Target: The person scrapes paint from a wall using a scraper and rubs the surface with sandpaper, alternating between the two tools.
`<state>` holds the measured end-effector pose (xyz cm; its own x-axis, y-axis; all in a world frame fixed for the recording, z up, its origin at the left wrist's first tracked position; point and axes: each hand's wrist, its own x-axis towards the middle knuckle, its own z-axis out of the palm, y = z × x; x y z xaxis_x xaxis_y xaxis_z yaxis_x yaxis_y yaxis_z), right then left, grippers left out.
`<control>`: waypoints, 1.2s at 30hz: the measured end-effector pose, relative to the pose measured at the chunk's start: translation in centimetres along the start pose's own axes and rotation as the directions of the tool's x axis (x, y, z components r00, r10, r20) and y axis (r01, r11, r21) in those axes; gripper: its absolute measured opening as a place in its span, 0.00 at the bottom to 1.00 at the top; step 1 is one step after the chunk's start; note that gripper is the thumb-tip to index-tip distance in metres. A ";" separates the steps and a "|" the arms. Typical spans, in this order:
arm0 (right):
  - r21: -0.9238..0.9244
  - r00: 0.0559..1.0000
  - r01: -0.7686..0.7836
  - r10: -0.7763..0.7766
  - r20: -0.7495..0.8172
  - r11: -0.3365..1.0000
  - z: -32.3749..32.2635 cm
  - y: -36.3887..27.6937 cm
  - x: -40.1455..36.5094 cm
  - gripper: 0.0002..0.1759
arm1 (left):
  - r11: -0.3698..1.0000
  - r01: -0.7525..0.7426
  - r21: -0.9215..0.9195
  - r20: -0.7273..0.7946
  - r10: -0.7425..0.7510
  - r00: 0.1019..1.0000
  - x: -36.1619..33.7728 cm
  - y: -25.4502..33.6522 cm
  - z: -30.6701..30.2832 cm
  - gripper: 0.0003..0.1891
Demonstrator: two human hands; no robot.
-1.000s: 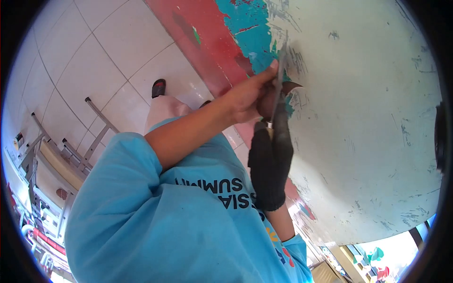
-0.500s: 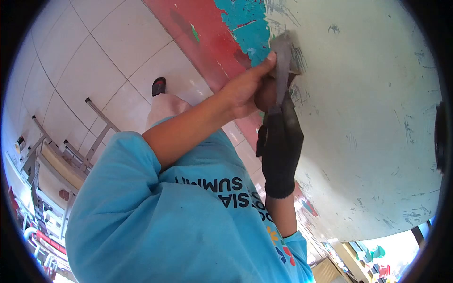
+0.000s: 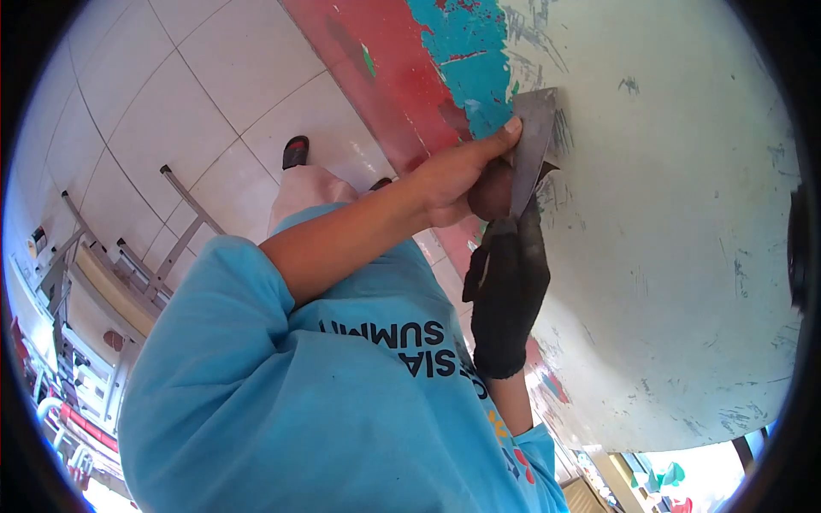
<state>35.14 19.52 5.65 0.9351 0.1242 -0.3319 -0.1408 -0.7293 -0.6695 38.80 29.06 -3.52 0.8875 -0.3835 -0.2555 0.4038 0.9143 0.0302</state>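
Both hands are working on one tool as I'm watching through the head camera. My operator's bare left hand (image 3: 453,179) is closing tightly around the brown handle of a flat grey metal scraper (image 3: 534,137), with the forefinger stretching out along the edge of the blade. The right hand (image 3: 509,286), wearing a black knitted glove, is coming up from below and pressing its fingers against the lower part of the tool. I cannot tell whether those fingers are curling around it or only bracing it.

The scraper is sitting in the upper middle of the view, its blade lying against a pale, scratched, curved painted surface (image 3: 684,214), just beside the edge of a patch of teal paint (image 3: 470,51). A red painted band (image 3: 376,77) is running alongside the teal.

Below the arms, a bright blue T-shirt with dark lettering (image 3: 342,402) is filling the lower left. Farther out, a black sandal (image 3: 295,152) is standing on white floor tiles (image 3: 171,103), and a grey metal folding frame (image 3: 180,239) is lying well apart on the left.
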 end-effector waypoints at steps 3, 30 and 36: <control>0.094 0.990 -0.128 0.122 0.075 0.987 -0.8 -1.6 -0.3 0.20 | 1.000 -0.002 -0.007 -0.001 0.002 1.000 0.1 -0.2 0.3 0.24; 0.043 0.996 -0.056 0.052 0.076 0.998 -0.8 0.3 0.0 0.16 | 0.997 -0.078 0.010 0.016 0.078 0.997 0.2 0.0 -0.2 0.24; 0.248 0.989 -0.092 0.059 0.137 0.964 -0.3 0.2 1.1 0.19 | 0.991 -0.130 0.029 0.002 0.130 0.992 0.4 0.7 -0.2 0.22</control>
<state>36.23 19.32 5.31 0.8718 0.1717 -0.4588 -0.3025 -0.5480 -0.7798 39.38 29.58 -3.84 0.9328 -0.2615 -0.2480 0.2913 0.9522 0.0915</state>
